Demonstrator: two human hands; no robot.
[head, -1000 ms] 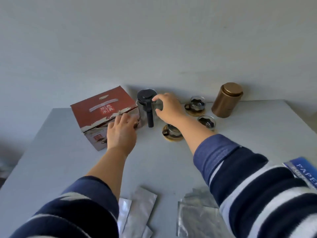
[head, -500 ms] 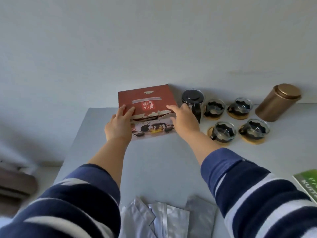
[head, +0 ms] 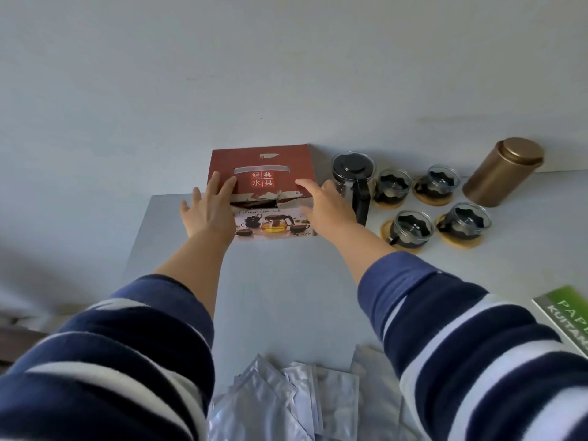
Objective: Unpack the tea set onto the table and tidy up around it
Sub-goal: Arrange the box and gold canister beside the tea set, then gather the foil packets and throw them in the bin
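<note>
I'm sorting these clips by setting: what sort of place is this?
Probably a home or a plain room: a grey table against a bare wall, holding a glass teapot, cups on coasters and a gold tin.

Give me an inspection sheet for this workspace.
Surface: grey table, against a pale wall.
Job's things: red box at the far edge; glass teapot and four glass cups on coasters to its right.
Clutter: silver pouches near edge; gold tin; green booklet.
Hands: left hand and right hand open, at the box's sides.
Cables: nothing seen.
Surroundings: blurred floor at left.
</note>
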